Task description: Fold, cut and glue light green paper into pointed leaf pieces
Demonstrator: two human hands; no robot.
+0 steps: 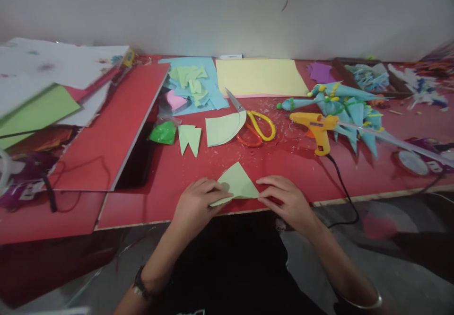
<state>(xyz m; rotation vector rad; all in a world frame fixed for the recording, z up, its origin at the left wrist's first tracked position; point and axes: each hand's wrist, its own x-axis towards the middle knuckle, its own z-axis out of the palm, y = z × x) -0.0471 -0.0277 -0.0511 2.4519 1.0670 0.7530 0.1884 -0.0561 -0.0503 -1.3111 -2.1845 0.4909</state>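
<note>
A pale green paper piece (238,182) with a pointed top lies at the front edge of the red table. Its left corner is pinched between the thumb and fingers of my left hand (200,201). At its right corner, the fingertips of my right hand (285,199) close on the paper. Behind it are a notched green paper piece (189,137), a stack of rounded green pieces (223,128) and scissors (253,121) with yellow and red handles, blades resting open.
A yellow glue gun (317,128) with a black cord sits at the right, before blue paper cones (354,111). Yellow sheets (260,76) lie at the back. A red board (117,121) overlaps a dark flat object (136,163) at the left.
</note>
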